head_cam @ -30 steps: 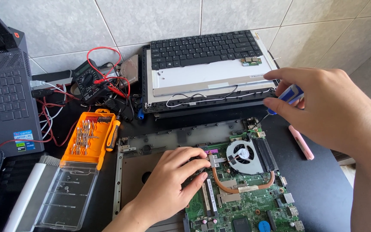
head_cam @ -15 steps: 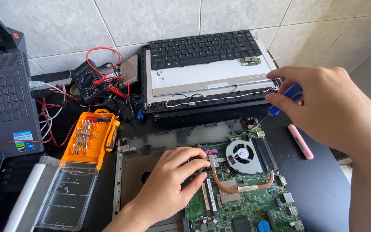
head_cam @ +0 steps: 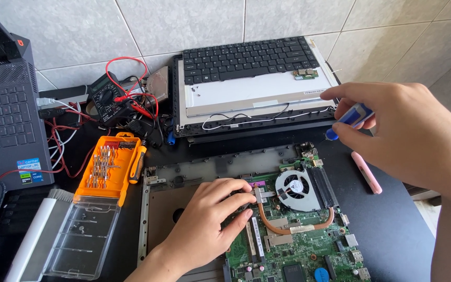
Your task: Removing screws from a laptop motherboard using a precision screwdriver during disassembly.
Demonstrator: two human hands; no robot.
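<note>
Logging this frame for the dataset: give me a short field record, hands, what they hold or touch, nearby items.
setting: black table against a tiled wall
left hand: rests flat, fingers on the green motherboard in the opened laptop base
right hand: grips a blue-handled screwdriver, tip pointing down toward the board's upper right corner
on board: round cooling fan with copper heat pipe
behind: detached keyboard lying on a screen panel
left side: orange bit set, multimeter with red leads, second laptop
right side: pink tool
</note>
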